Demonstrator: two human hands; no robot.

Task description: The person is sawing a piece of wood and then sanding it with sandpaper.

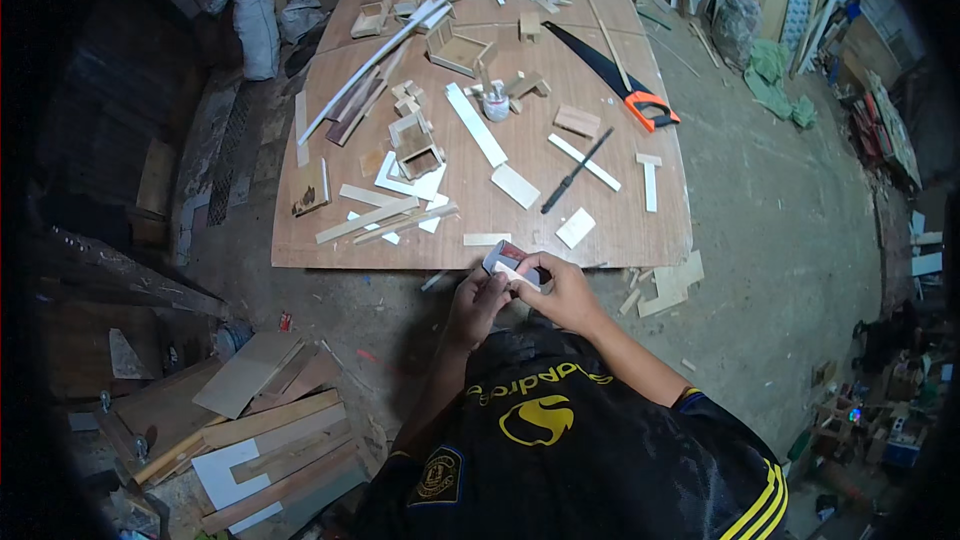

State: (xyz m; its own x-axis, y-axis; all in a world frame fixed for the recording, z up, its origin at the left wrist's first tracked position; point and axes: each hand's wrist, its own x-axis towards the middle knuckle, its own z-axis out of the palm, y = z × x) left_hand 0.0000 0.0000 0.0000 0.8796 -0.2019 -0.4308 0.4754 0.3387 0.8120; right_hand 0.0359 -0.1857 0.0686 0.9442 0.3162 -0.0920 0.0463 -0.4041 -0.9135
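Just off the table's near edge, my left hand (474, 308) and my right hand (563, 296) meet with their fingers closed. Both grip a small pale wood strip (514, 274). A bent grey sheet with a reddish patch (503, 256), which looks like sandpaper, lies against the strip within the fingers; the hands hide part of both. Beyond the hands on the wooden table (400, 258) are a short pale strip (487, 239) and a small rectangular block (575, 228). Behind that block lies a slim dark file-like tool (577, 171).
A handsaw with an orange and black handle (652, 112) lies at the table's right. A jar with brushes (495, 102), small wooden boxes (415, 145) and several offcuts are spread about. Boards (260, 440) are stacked at lower left; scraps (670, 285) lie on the floor at right.
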